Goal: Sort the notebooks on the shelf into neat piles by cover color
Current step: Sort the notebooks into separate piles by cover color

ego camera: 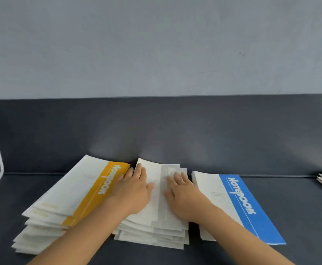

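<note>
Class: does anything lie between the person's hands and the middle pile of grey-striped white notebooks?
Nothing visible does. The left hand and right hand rest directly on the grey-striped white notebook pile; the yellow-striped pile and blue-striped pile sit beside it.

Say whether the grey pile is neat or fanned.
Fanned: the grey pile shows staggered notebook edges at its near end.

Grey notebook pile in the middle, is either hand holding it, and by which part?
Neither grips it. The left hand and right hand rest flat on top of the grey pile, left near its left edge, right on its grey stripe.
</note>
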Demonstrator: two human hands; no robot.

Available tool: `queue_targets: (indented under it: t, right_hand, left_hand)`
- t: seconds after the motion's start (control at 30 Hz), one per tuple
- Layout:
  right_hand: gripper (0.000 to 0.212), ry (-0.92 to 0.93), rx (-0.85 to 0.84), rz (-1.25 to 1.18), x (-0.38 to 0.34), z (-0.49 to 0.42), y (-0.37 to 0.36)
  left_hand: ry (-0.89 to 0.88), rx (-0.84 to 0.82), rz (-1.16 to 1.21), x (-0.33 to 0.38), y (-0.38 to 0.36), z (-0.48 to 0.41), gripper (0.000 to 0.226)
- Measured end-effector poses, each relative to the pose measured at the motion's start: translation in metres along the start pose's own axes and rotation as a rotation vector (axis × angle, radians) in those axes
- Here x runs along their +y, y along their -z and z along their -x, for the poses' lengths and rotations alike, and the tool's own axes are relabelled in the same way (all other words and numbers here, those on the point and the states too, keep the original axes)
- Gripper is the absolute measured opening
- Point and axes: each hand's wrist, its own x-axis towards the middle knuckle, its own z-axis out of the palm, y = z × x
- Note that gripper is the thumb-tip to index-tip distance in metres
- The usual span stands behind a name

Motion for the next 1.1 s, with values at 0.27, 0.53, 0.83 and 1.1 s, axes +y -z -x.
queue_targets:
  t: [0.27, 0.53, 0.83, 1.1]
  right_hand:
    - [0.057, -0.125, 0.115, 0.215, 0.022, 0.016, 0.04]
    - [0.043, -0.31, 0.193, 0.186, 0.144, 0.086, 0.098]
    - [0.044, -0.536, 0.29, 0.258, 0.373, 0.178, 0.156]
    - [0.044, -0.648, 0.208, -0.035, 0.45, 0.206, 0.158]
  left_hand:
    - [-0.115, 0.18, -0.07, 0.023, 0.033, -0.01, 0.072]
    - [-0.243, 0.269, 0.031, 0.176, 0.076, -0.017, 0.082]
    - [-0.22, -0.033, 0.385, 0.411, 0.078, -0.033, 0.076]
    - [-0.154, -0.168, 0.666, 0.504, 0.069, -0.054, 0.027]
